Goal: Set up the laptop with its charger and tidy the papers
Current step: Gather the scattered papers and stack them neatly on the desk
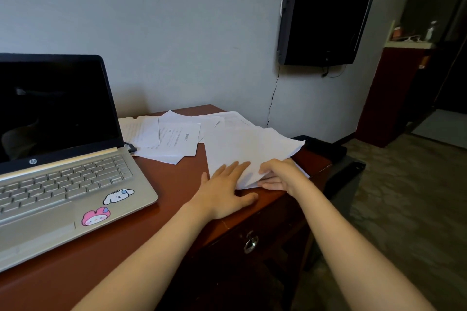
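Note:
An open silver laptop with a dark screen and two cartoon stickers sits at the left of the reddish wooden desk. A dark plug is at its right side. Loose white papers lie scattered behind and to the right. My left hand lies flat, fingers straight, on the near edge of a white sheet stack. My right hand grips the stack's lower right corner, fingers curled under it and thumb on top, lifting that edge.
A black object sits at the desk's right end behind the papers. A dark wall-mounted TV hangs above, its cable running down the wall. A drawer with a metal ring pull is below the desk edge. Carpeted floor lies to the right.

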